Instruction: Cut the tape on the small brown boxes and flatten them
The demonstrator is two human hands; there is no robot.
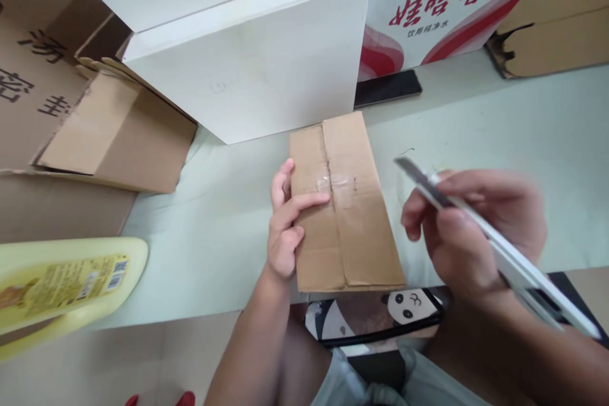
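Observation:
A small brown cardboard box [359, 235] lies near the front edge of the table, its top seam crossed by a piece of clear tape [340, 187]. My left hand [288, 228] grips the box by its left side, with the index finger stretched over the top close to the tape. To the right of the box, my right hand [471, 228] holds a utility knife [514, 266] above the table. The knife's blade is out and points up and left, apart from the box. Motion blurs the right hand somewhat.
Behind the box stand a large white box [252, 63] and a white carton with red lettering [442, 13]. A black phone [387, 89] lies before the carton. Open cardboard boxes [118, 133] are at left, above a yellow bottle [71, 285]. Another cardboard piece [561, 38] lies far right.

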